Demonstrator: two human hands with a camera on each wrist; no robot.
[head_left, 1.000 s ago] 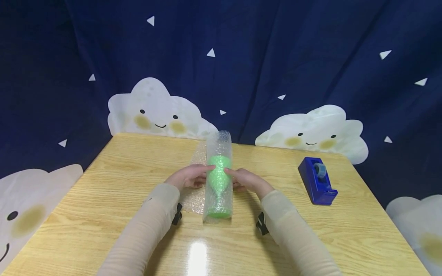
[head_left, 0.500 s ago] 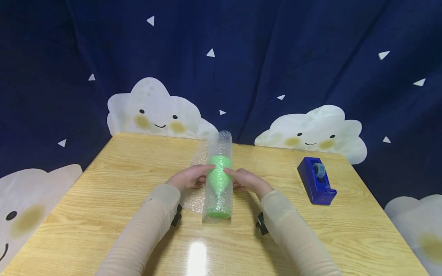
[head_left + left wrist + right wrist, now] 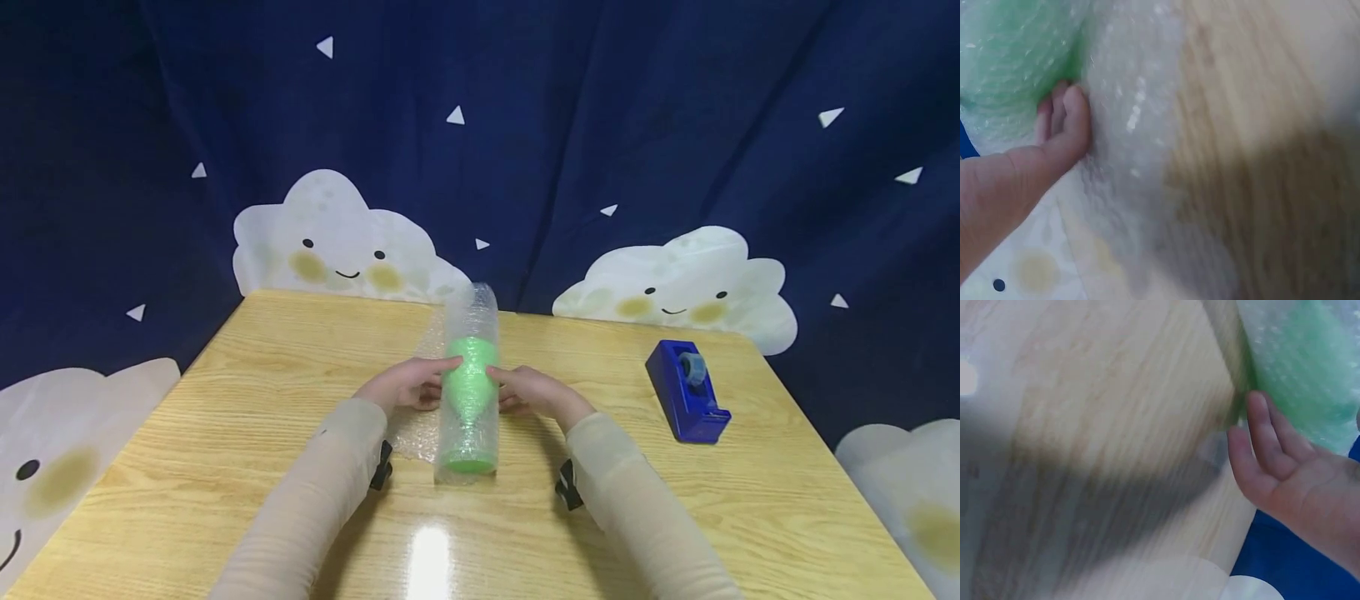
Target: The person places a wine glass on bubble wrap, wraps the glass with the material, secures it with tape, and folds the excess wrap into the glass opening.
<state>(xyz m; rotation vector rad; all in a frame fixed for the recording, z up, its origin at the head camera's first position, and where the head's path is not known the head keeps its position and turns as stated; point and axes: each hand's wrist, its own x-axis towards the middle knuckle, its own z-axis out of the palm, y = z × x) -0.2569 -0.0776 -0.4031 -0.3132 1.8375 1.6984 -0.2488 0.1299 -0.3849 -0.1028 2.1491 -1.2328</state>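
A roll of clear bubble wrap [image 3: 471, 312] lies lengthwise at the middle of the table. Inside it shows a green object [image 3: 471, 375], wide at the far end, narrow lower down and with a round near end; the wrap blurs its exact kind. My left hand [image 3: 405, 385] holds the roll from the left, thumb on top and fingers low against its side. From the right, my right hand [image 3: 536, 392] grips it too, thumb on top. A flat flap of bubble wrap [image 3: 1132, 100] spreads out under and beyond the left hand. The roll's underside is hidden.
A blue tape dispenser [image 3: 687, 392] with a roll of clear tape [image 3: 693, 368] stands on the right of the wooden table [image 3: 300, 333]. Behind the table hangs a dark blue curtain [image 3: 420, 100] with smiling clouds.
The wrapped roll has shifted slightly to the left between the hands. The left hand has moved slightly left with it, while the right hand stays nearly in place.
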